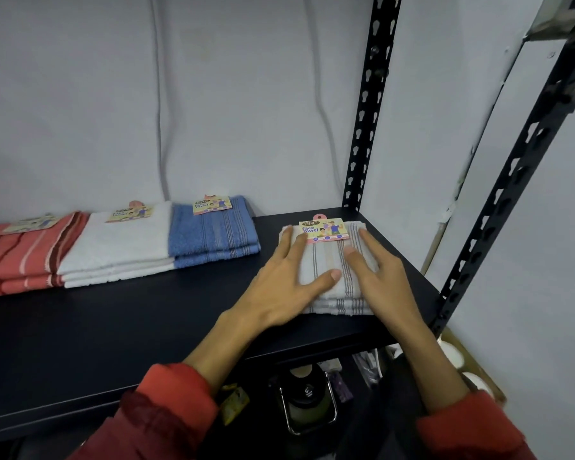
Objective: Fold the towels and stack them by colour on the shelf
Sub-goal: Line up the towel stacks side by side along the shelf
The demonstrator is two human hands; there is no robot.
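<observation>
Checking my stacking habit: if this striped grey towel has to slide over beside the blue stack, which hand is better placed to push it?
Probably the right hand: it lies flat on the grey towel on the side away from the blue stack, so it can push leftward. The left hand lies between them.

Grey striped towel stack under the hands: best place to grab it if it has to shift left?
Probably the front folded edge of the grey striped towel stack, from the open shelf front. It lies flat, layers exposed there; left hand and right hand rest flat on top, and the label covers the back.
</observation>
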